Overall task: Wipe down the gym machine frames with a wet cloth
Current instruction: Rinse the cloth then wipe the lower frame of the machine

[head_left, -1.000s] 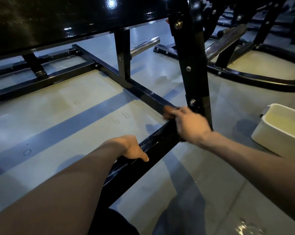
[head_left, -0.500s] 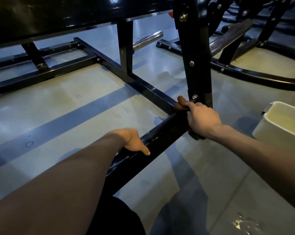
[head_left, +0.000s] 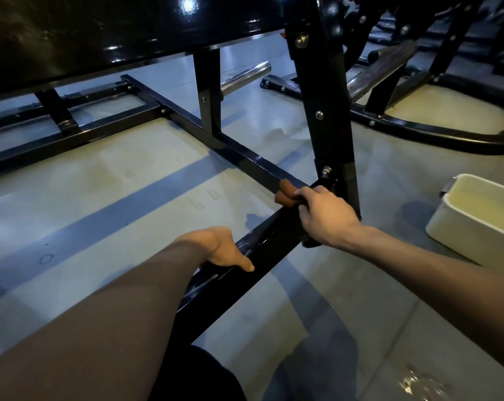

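Note:
A black gym machine frame lies low over the floor, with a long base bar point(head_left: 245, 160) running from the far left toward me and a thick upright post point(head_left: 326, 111) at the right. My right hand point(head_left: 324, 215) grips a small brown cloth point(head_left: 284, 192) and presses it on the bar at the foot of the post. My left hand point(head_left: 221, 248) grips the near stretch of the same bar point(head_left: 262, 256), thumb on its top face. Most of the cloth is hidden under my fingers.
A cream plastic tub point(head_left: 476, 221) with water stands on the floor at the right. A chrome bar point(head_left: 242, 76) pokes out behind the frame. Another machine's curved black base point(head_left: 418, 134) lies at the far right. Wet patches glisten on the grey floor point(head_left: 415, 383).
My right hand slid the cloth along the bar toward the post's foot, then a little back. My left hand kept its grip on the near bar.

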The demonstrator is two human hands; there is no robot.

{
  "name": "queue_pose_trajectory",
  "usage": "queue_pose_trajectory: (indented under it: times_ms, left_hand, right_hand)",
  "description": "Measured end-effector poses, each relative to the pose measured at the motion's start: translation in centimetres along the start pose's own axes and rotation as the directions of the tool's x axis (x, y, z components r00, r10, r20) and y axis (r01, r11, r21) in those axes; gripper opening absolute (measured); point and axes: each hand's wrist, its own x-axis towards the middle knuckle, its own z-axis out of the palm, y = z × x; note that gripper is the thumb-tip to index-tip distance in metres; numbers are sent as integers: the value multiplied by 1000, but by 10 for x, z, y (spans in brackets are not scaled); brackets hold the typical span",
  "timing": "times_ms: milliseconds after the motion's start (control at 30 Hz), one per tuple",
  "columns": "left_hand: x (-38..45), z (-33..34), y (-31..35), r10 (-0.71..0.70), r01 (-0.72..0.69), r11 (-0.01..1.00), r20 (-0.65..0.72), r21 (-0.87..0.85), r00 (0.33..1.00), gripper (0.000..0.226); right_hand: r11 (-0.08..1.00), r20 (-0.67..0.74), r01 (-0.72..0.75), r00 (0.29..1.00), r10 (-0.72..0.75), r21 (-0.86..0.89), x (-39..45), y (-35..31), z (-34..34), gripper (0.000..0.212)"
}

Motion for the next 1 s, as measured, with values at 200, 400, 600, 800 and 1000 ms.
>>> queue_pose_trajectory:
  times_ms: [200, 400, 600, 800, 1000]
  left_hand:
    - [-8, 1, 4, 29, -29, 1000, -25, 11, 999, 60]
    - [-16, -2, 8, 74, -56, 987, -118, 153, 990, 56]
    - [-12, 0, -1, 115, -97, 983, -110, 158, 987, 62]
    - [-8, -3, -5, 138, -122, 981, -100, 152, 985, 51]
    - [-4, 6, -30, 61, -57, 997, 69, -46, 996, 64]
  right_hand:
    - [883, 159, 468, 875, -458, -29, -23, -33, 2, 43]
    - [987, -17, -21, 1000, 18, -161, 27, 53, -9, 43]
    - [993, 49, 106, 993, -103, -48, -10, -19, 9, 45]
    - [880, 89, 460, 888, -452, -119, -17, -13, 8, 48]
    - [977, -52, -126, 992, 119, -170, 13, 8, 1, 46]
